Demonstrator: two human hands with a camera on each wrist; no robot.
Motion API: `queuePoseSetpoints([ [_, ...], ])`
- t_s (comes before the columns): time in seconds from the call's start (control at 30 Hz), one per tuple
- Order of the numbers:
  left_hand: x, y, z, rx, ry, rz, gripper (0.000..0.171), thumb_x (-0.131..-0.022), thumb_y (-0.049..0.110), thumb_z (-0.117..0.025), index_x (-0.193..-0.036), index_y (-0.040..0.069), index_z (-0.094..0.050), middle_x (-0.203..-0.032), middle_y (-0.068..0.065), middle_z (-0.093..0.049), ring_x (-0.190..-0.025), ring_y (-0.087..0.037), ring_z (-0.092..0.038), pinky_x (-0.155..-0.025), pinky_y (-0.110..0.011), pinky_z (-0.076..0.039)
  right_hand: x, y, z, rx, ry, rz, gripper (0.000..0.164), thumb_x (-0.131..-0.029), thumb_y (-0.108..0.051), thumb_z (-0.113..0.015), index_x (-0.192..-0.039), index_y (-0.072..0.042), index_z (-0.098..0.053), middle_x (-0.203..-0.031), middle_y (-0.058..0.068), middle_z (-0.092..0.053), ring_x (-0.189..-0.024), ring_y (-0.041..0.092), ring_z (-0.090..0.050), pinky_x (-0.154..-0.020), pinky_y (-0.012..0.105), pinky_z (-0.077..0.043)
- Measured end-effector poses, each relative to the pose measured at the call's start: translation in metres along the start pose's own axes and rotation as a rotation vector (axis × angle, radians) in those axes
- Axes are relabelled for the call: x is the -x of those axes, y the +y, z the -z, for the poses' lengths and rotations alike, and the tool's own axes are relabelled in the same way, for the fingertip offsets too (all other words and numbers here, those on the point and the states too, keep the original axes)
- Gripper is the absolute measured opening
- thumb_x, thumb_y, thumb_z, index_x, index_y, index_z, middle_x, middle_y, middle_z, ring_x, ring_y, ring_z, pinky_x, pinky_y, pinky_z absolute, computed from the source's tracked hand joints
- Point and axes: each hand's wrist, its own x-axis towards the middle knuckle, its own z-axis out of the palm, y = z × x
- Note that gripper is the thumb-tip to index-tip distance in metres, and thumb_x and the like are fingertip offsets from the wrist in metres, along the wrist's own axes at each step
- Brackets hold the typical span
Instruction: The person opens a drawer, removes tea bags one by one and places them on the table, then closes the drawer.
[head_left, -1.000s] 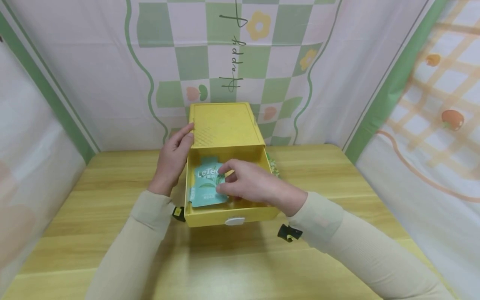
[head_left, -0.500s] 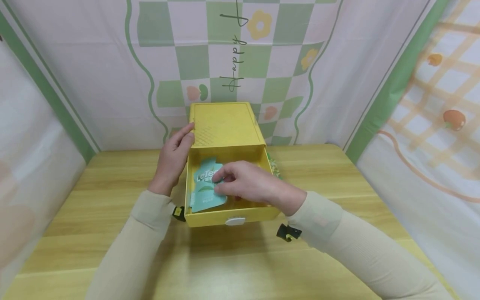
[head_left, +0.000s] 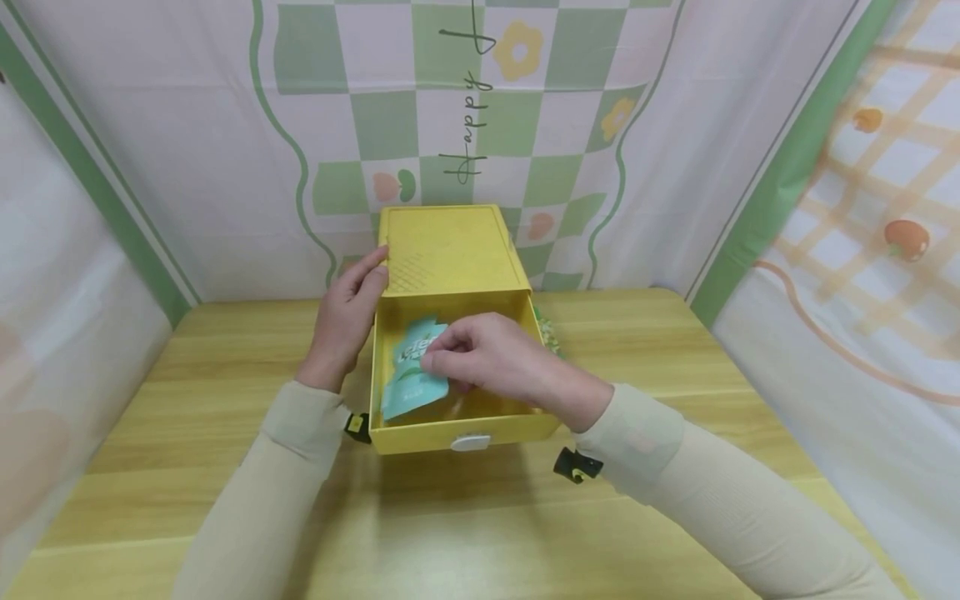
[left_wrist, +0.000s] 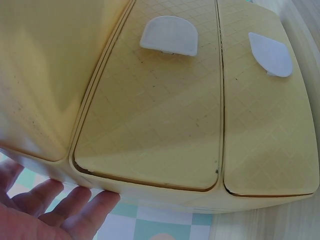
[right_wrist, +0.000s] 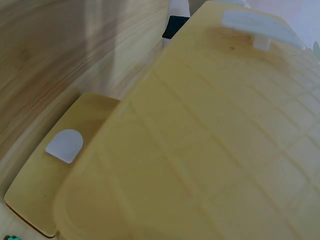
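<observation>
A yellow drawer cabinet (head_left: pixel 453 250) stands on the table with its top drawer (head_left: pixel 420 438) pulled out. Inside that drawer is a light-green packet (head_left: pixel 414 390) printed "LeTee", tilted and slightly bent. My right hand (head_left: pixel 501 365) pinches the packet's right side, the thumb in front and the fingers partly hidden behind it. My left hand (head_left: pixel 347 321) rests against the cabinet's left side near the top edge. In the left wrist view its fingertips (left_wrist: pixel 102 202) touch the cabinet wall. The right wrist view shows the drawer front (right_wrist: pixel 200 150) but not the hand.
Lower drawers with white handles (left_wrist: pixel 170 36) are closed beneath the pulled-out one. A patterned green and white item (head_left: pixel 547 332) sits right of the cabinet. The wooden table (head_left: pixel 465 533) meets a checkered curtain (head_left: pixel 382 125) behind.
My right thumb and fingers have closed on the packet. The packet has turned and its right side has tilted up. My left hand and the cabinet have stayed in place.
</observation>
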Motion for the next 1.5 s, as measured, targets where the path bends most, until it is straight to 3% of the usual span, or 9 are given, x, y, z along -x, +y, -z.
queuePoseSetpoints([
  [0.23,0.0,0.0,0.0,-0.002,-0.003,-0.012,0.054,-0.098,0.054,-0.045,-0.144,0.027,-0.051,-0.147,0.014,-0.046,-0.131,-0.007,-0.041,-0.109,-0.038,-0.035,0.003,-0.002,0.003,-0.105,0.063,-0.029,0.031,-0.087,-0.046,-0.069,-0.096,-0.017,-0.073,-0.09,0.003,-0.071,-0.076,0.022,-0.067,-0.071,0.035,-0.057],
  [0.33,0.001,0.0,0.0,-0.006,-0.006,-0.012,0.054,-0.098,0.055,-0.044,-0.144,0.028,-0.051,-0.147,0.014,-0.046,-0.131,-0.008,-0.041,-0.109,-0.038,-0.035,0.004,-0.002,0.004,-0.173,0.071,-0.045,0.032,-0.086,-0.044,-0.071,-0.095,-0.014,-0.073,-0.092,0.008,-0.069,-0.077,0.025,-0.068,-0.071,0.036,-0.058],
  [0.63,0.001,0.0,0.0,-0.004,-0.008,-0.001,0.053,-0.098,0.055,-0.045,-0.144,0.03,-0.051,-0.148,0.014,-0.045,-0.132,-0.007,-0.04,-0.109,-0.038,-0.035,0.008,0.0,0.008,-0.238,0.073,-0.068,0.031,-0.084,-0.04,-0.075,-0.097,-0.012,-0.074,-0.094,0.011,-0.07,-0.078,0.027,-0.067,-0.072,0.038,-0.058],
  [0.8,0.006,0.012,0.0,0.005,-0.024,0.014,0.051,-0.101,0.046,-0.044,-0.147,0.023,-0.048,-0.151,0.009,-0.043,-0.133,-0.01,-0.039,-0.11,-0.039,-0.034,0.01,0.0,0.012,-0.312,0.057,-0.075,0.032,-0.084,-0.033,-0.076,-0.101,-0.006,-0.072,-0.096,0.015,-0.069,-0.08,0.029,-0.066,-0.073,0.042,-0.058],
  [1.0,0.012,0.027,0.001,0.006,-0.036,0.023,0.05,-0.103,0.036,-0.043,-0.148,0.015,-0.046,-0.153,0.001,-0.042,-0.135,-0.013,-0.038,-0.111,-0.039,-0.033,0.015,0.001,0.018,-0.328,0.048,-0.082,0.033,-0.084,-0.03,-0.076,-0.104,-0.003,-0.071,-0.098,0.015,-0.068,-0.08,0.029,-0.065,-0.074,0.042,-0.058],
  [1.27,0.004,0.007,0.0,0.006,-0.017,-0.003,0.052,-0.1,0.05,-0.044,-0.146,0.027,-0.049,-0.149,0.013,-0.043,-0.133,-0.007,-0.038,-0.11,-0.038,-0.034,0.022,0.001,0.025,-0.324,0.055,-0.087,0.031,-0.084,-0.027,-0.076,-0.105,-0.005,-0.071,-0.098,0.014,-0.069,-0.079,0.028,-0.063,-0.073,0.041,-0.057],
  [1.5,0.003,0.005,0.0,0.005,-0.013,-0.006,0.052,-0.099,0.053,-0.044,-0.145,0.029,-0.049,-0.149,0.014,-0.043,-0.133,-0.007,-0.038,-0.11,-0.038,-0.034,0.026,0.001,0.029,-0.346,0.069,-0.068,0.029,-0.085,-0.022,-0.073,-0.107,-0.004,-0.069,-0.1,0.014,-0.067,-0.08,0.027,-0.061,-0.071,0.036,-0.056],
])
